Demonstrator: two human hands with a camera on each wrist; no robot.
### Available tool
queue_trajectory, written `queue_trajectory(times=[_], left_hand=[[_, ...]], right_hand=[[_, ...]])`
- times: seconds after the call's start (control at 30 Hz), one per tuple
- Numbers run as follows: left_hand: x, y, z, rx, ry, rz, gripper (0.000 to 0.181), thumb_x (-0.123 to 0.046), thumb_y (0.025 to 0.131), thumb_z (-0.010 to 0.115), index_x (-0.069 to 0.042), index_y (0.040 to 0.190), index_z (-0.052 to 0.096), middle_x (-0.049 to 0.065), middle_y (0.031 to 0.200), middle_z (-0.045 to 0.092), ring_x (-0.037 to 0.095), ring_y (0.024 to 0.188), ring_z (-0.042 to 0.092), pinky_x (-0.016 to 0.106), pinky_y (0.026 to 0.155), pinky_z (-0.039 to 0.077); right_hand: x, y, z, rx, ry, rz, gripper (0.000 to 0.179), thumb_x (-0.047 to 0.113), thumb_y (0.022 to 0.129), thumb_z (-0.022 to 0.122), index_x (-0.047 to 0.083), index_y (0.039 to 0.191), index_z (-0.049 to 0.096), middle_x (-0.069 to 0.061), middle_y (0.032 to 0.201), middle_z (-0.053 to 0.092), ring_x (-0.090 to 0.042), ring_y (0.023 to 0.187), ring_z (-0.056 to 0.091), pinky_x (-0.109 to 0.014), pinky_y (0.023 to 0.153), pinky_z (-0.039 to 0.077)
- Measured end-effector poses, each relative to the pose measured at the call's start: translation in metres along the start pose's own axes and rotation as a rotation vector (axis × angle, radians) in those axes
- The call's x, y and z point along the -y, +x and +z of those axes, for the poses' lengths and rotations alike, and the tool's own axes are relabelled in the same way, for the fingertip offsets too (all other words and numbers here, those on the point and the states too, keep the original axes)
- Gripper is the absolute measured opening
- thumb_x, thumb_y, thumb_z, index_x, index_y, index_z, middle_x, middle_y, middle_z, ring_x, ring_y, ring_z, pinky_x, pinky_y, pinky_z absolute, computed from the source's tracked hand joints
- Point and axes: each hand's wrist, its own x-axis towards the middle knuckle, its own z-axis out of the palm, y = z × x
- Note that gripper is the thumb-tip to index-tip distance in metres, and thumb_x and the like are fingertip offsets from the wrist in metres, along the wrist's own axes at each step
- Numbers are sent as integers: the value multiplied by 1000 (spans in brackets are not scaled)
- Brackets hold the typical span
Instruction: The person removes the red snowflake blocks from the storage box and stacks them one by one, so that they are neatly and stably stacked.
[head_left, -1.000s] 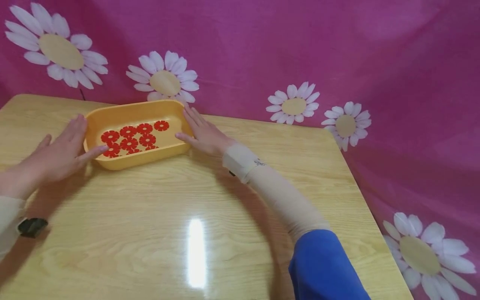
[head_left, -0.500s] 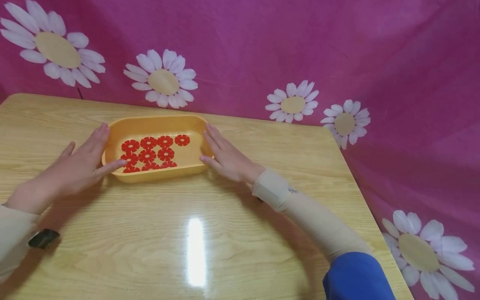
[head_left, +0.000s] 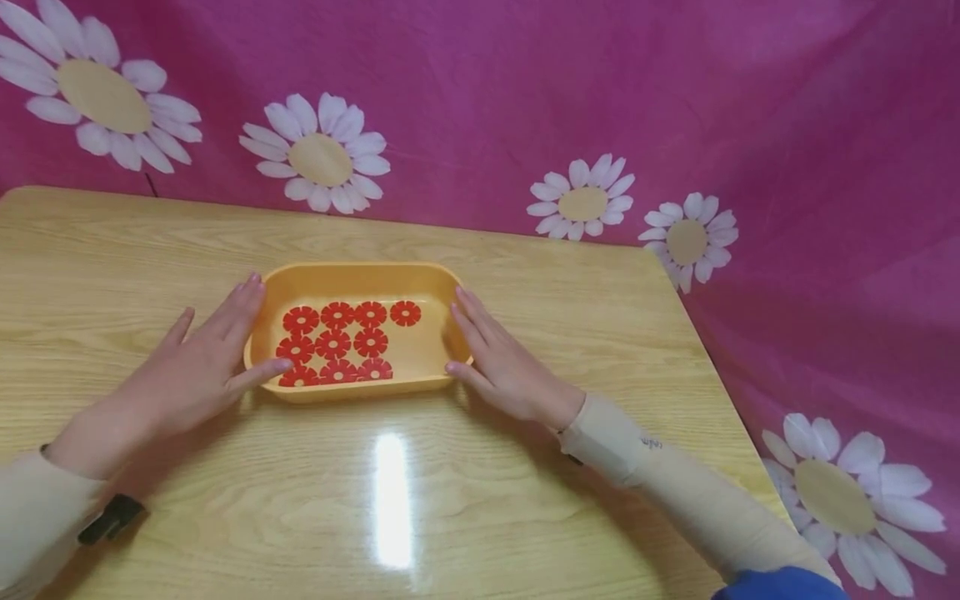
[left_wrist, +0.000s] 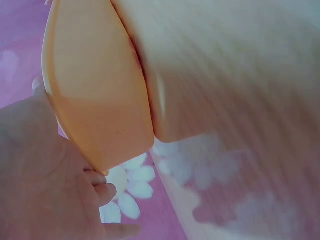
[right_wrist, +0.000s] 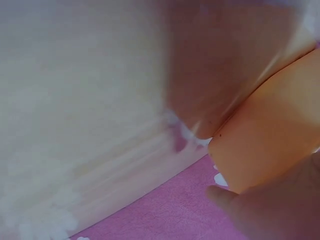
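A yellow-orange plastic tray [head_left: 420,387] stands on the wooden table in the head view, with several red notched flower-shaped discs [head_left: 333,343] lying flat in rows on its floor. The left hand [head_left: 191,375] lies against the tray's left end, fingers straight, its thumb at the near rim. At the opposite end the right hand [head_left: 517,375] presses with extended fingers, thumb also by the near rim. In the left wrist view, the tray's outer wall [left_wrist: 100,90] shows beside the palm. The right wrist view shows the tray's outer wall [right_wrist: 270,140] above that hand.
The wooden table [head_left: 315,500] carries a bright light reflection in front of the tray. A magenta cloth [head_left: 465,100] printed with white daisies hangs behind the table and along its right edge. Each wrist wears a pale band with a dark device.
Both hands have slid the tray toward the person and to the right, its discs inside. It has also turned slightly, so its long side now lies almost level across the view.
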Motion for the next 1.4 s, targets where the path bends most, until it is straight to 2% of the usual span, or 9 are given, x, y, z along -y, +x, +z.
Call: queue_trajectory(times=[0.23, 0.47, 0.63, 1.07, 1.23, 1.4], left_hand=[[-18, -7, 8, -24, -1, 59, 100, -57, 95, 52, -6, 156, -9, 7, 162, -15, 33, 149, -4, 66, 112, -5], [-38, -12, 15, -7, -27, 39, 99, -62, 95, 48, -14, 156, -12, -1, 162, -16, 30, 149, -1, 59, 115, -7], [-45, -12, 20, -14, -30, 61, 101, -61, 93, 52, -11, 157, -8, 4, 163, -12, 31, 149, -1, 61, 115, -5], [-50, -16, 25, -31, -42, 55, 100, -59, 94, 53, -11, 157, -8, 0, 162, -15, 30, 149, -2, 58, 115, -6], [-50, -15, 24, -28, -36, 48, 99, -60, 94, 52, -12, 157, -9, -3, 162, -17, 28, 149, -4, 60, 115, -5], [-51, -15, 24, -28, -25, 43, 100, -62, 93, 51, -12, 157, -9, 0, 163, -15, 29, 150, -3, 60, 115, -3]], right_hand=[[6, -30, 0, 2, 8, 50, 80, 51, 102, 40, 5, 158, 4, -3, 164, -13, -19, 149, -8, -41, 119, 14], [11, -58, -3, 10, -4, 100, 81, 53, 101, 41, 6, 158, 7, -1, 164, -12, -19, 150, -6, -42, 118, 19], [15, -73, -3, 20, -2, 158, 83, 55, 99, 42, 10, 159, 6, 4, 163, -14, -17, 149, -7, -42, 116, 22], [18, -78, -2, 15, 9, 176, 82, 57, 100, 39, 12, 159, 6, 4, 163, -14, -14, 149, -8, -41, 116, 21], [17, -77, -1, 8, 56, 176, 82, 54, 100, 43, 12, 159, 4, 4, 163, -14, -13, 149, -9, -41, 117, 20], [19, -77, -6, 3, 162, 212, 81, 51, 100, 48, 11, 159, 9, 5, 164, -10, -14, 149, -5, -44, 118, 17]])
